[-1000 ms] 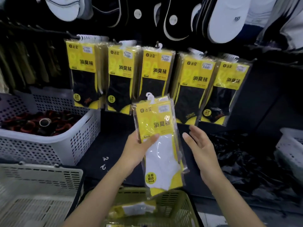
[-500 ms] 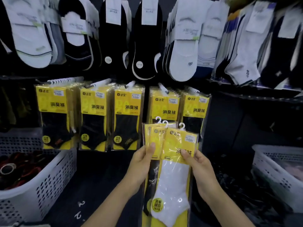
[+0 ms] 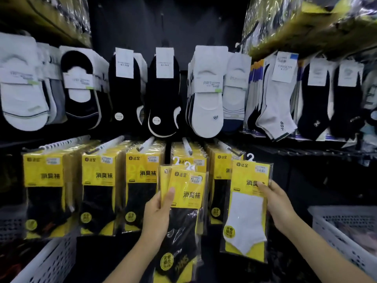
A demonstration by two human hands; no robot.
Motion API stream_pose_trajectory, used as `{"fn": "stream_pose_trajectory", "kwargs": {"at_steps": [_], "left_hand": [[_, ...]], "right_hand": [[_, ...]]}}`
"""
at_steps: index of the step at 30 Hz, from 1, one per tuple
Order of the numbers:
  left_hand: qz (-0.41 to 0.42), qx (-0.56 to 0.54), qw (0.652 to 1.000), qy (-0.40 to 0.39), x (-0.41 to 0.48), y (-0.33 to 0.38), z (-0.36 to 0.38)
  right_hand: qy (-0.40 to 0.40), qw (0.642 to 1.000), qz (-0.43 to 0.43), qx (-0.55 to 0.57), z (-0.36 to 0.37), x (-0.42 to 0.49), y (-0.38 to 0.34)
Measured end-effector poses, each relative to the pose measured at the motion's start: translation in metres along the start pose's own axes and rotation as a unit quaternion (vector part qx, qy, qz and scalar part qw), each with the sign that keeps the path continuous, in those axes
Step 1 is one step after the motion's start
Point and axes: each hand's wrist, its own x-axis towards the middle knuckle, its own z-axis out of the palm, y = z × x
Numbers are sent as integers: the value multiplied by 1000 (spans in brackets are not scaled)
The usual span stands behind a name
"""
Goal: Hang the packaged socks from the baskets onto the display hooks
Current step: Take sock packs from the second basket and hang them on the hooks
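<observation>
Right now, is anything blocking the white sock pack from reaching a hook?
Nothing visible does. The right hand holds the white sock pack just below and right of the rightmost hook, whose tip shows bare ahead of the black packs hanging there.

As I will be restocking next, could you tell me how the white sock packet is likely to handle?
Probably light: the right hand holds the white sock packet by one edge. Its glossy film looks slippery, so pinch firmly. Likely floppy below the yellow card, since only soft sock fills it.
</observation>
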Motion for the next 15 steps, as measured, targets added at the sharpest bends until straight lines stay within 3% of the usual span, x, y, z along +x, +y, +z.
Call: {"fn": "stream_pose_trajectory", "kwargs": {"at_steps": [8,15], "left_hand": [[-10,10,1000,16,3,6,4],[-18,0,1000,6,-2,10,12]], "right_hand": [[-28,997,-1,-65,29,42,-6],[121,982,57,-134,38,62,26]]}}
